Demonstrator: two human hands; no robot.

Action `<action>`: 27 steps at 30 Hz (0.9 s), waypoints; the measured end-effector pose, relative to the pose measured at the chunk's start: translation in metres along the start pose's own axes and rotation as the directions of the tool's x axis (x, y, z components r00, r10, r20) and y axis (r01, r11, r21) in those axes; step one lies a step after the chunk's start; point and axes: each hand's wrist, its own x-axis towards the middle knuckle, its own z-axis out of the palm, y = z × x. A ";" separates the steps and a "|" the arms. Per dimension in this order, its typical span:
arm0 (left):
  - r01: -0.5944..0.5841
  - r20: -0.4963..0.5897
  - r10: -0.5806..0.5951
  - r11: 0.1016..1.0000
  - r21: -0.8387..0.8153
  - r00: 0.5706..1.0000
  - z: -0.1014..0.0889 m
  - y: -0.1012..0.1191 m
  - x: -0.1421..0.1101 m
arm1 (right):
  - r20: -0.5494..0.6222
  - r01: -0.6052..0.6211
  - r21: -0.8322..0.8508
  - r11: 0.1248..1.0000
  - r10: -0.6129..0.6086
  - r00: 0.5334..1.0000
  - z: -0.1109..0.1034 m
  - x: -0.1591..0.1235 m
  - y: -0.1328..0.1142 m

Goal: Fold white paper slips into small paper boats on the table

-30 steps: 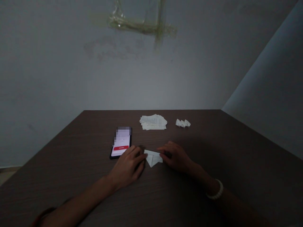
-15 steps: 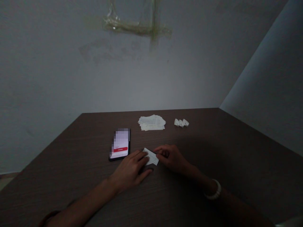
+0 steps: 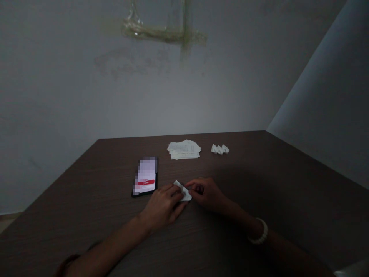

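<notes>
Across the brown tabletop (image 3: 259,165), well in from the far edge, two bare hands meet: the left hand (image 3: 164,202) with fingers curled down, the right hand (image 3: 207,194) with thumb and forefinger narrowly apart. Left of them lies a phone (image 3: 146,173), its screen lit. By the middle of the far edge sits a stack of printed papers (image 3: 184,150), flat and apparently unfolded. Between the hands, the left holds a paper slip (image 3: 186,195), seemingly part-folded; whether the right pinches it, I cannot tell. Toward the far right corner, three small folded pieces (image 3: 220,149) look finished.
</notes>
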 end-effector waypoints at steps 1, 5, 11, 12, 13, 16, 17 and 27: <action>-0.007 -0.010 0.007 1.000 -0.001 1.000 0.000 0.000 0.000 | -0.003 0.012 -0.014 1.000 -0.012 1.000 0.000 0.000 0.001; -0.043 -0.025 0.042 0.997 -0.058 0.999 0.001 -0.002 0.000 | 0.036 0.050 -0.029 0.998 -0.049 0.998 -0.001 -0.001 0.003; 0.007 -0.007 -0.008 0.978 -0.208 1.000 0.003 -0.006 0.004 | 0.090 0.085 -0.068 0.994 -0.078 0.993 -0.007 0.000 0.000; 0.025 -0.001 -0.026 0.974 -0.227 1.000 0.004 -0.005 0.005 | 0.086 0.096 -0.085 0.992 -0.089 0.992 -0.008 -0.001 0.000; 0.049 0.006 -0.049 0.969 -0.243 0.999 0.004 -0.005 0.006 | 0.083 0.111 -0.104 0.988 -0.102 0.991 -0.009 -0.001 0.001; 0.127 0.016 -0.127 0.951 -0.283 0.992 0.004 -0.001 0.010 | 0.086 0.158 -0.167 0.973 -0.146 0.986 -0.014 -0.003 0.006; 0.149 0.015 -0.151 0.944 -0.293 0.988 0.004 0.001 0.011 | 0.091 0.175 -0.189 0.966 -0.160 0.983 -0.015 -0.004 0.008; 0.232 -0.007 -0.244 0.930 -0.285 0.970 0.008 0.008 0.014 | 0.151 0.245 -0.256 0.935 -0.212 0.966 -0.018 -0.004 0.009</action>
